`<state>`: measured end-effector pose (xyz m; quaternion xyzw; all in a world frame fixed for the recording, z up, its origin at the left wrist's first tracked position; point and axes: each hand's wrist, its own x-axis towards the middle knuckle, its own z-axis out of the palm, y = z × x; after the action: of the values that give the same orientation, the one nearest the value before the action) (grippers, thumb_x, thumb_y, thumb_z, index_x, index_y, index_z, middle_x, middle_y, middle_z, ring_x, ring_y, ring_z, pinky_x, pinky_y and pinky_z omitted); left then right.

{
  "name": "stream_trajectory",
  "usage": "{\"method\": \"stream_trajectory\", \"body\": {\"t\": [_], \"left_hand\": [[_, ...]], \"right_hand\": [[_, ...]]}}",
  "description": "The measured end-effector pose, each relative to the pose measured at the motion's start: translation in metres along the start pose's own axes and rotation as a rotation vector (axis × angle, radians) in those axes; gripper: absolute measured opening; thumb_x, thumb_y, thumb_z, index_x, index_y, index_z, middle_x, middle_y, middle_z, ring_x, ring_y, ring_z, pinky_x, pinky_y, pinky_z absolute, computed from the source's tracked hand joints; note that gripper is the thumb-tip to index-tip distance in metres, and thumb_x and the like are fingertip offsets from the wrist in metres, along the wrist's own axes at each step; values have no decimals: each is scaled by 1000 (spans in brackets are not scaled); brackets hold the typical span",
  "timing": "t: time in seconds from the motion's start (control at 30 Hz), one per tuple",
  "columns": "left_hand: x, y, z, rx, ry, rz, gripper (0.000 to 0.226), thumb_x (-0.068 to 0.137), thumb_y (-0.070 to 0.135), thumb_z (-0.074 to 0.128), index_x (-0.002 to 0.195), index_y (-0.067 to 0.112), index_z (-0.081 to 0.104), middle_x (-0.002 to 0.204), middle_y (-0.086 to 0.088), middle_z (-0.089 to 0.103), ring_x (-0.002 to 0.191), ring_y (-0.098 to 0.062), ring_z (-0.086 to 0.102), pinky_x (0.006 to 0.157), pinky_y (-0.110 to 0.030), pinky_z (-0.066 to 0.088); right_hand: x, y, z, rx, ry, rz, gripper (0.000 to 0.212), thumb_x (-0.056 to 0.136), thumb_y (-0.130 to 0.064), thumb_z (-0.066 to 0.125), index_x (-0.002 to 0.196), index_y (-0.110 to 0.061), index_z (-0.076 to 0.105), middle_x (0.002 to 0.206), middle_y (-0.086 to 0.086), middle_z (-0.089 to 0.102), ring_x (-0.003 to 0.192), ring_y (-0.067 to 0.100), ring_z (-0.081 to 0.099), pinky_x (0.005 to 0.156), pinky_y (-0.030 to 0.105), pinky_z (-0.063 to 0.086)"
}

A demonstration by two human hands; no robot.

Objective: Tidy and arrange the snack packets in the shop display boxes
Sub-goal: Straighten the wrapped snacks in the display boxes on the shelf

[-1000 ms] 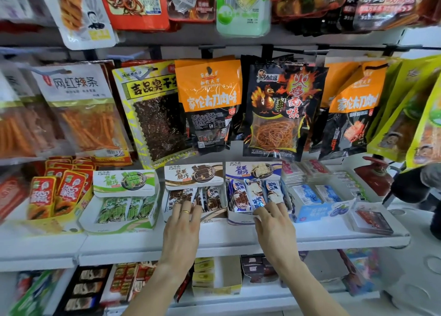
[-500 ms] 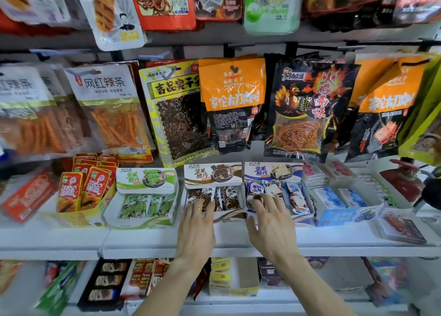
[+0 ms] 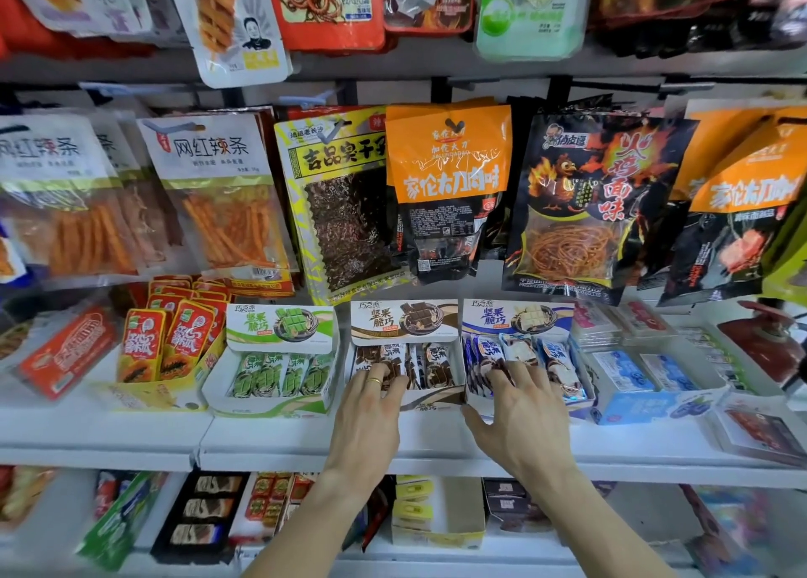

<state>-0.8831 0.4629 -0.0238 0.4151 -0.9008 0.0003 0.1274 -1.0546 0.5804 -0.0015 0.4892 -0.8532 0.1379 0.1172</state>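
Observation:
Three display boxes stand side by side on the white shelf (image 3: 262, 446): a green box (image 3: 270, 405), a brown box (image 3: 436, 396) and a blue box (image 3: 515, 317). Small packets stand upright in each. My left hand (image 3: 367, 416) reaches over the brown box's front wall, and its fingertips rest on the left brown packets (image 3: 430, 363). My right hand (image 3: 519, 416) lies over the front of the blue box with fingers spread on the blue packets (image 3: 556, 361) and the thumb against the box's lower front. Neither hand lifts anything.
A yellow box of red packets (image 3: 153, 346) stands left of the green box. Light blue cartons (image 3: 633, 376) stand right of the blue box. Large hanging snack bags (image 3: 445, 188) dangle just above the boxes. A lower shelf (image 3: 436, 512) holds more boxes.
Both hands have moved forward from the shelf's front edge onto the packets inside the brown and blue boxes. The view has shifted left and closer.

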Motion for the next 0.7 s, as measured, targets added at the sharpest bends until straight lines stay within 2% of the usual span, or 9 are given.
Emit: {"method": "stream_trajectory", "body": {"t": [0.13,0.27,0.33,0.4,0.47,0.53,0.63,0.7], "left_hand": [[-1,-4,-2,-37,25,57,57,70,6,79,124,21,66,126,-7,61,109,-27,60,86,-38,56],[0,-9,-4,-63,-4,117,61,78,14,73,136,20,56,146,-7,49,132,-28,49,105,-40,49],[1,-11,-6,-29,-44,150,66,86,12,66,148,19,44,157,-8,36,143,-29,37,115,-40,40],[1,-13,-11,3,-58,191,69,95,7,53,157,18,26,164,-8,19,150,-27,22,121,-37,28],[2,-16,-18,5,-56,223,71,96,2,47,159,18,17,166,-6,12,152,-26,15,122,-35,23],[1,-18,-21,-10,-45,261,72,95,-1,47,159,18,18,166,-6,12,152,-25,14,121,-35,25],[2,-19,-17,-60,-26,260,73,91,-4,52,157,18,28,164,-5,23,150,-25,23,116,-36,33],[4,-20,-14,-82,-24,244,74,87,-5,59,153,18,36,160,-4,32,147,-24,31,113,-35,38]], "right_hand": [[10,-28,-9,135,71,-114,49,76,-53,63,103,-13,68,101,5,65,95,30,58,79,38,54],[28,-64,3,26,-179,-292,61,75,-67,47,109,-20,69,113,7,66,107,34,62,82,42,54],[33,-69,10,-95,-273,-300,65,75,-72,47,97,-17,75,102,10,70,100,37,65,82,44,53],[33,-71,11,-144,-272,-302,65,77,-73,51,88,-14,76,92,11,71,96,35,66,85,44,51],[34,-72,10,-178,-269,-312,64,82,-71,52,100,-13,74,108,12,68,112,34,60,99,44,45],[36,-71,10,-171,-281,-306,62,84,-68,53,107,-13,71,118,12,65,122,33,54,106,43,40],[39,-70,8,-70,-273,-288,62,80,-68,51,104,-14,69,109,9,66,111,31,60,99,42,47],[39,-72,8,96,-241,-248,66,73,-68,45,109,-16,64,104,5,67,103,30,63,91,39,52]]}}
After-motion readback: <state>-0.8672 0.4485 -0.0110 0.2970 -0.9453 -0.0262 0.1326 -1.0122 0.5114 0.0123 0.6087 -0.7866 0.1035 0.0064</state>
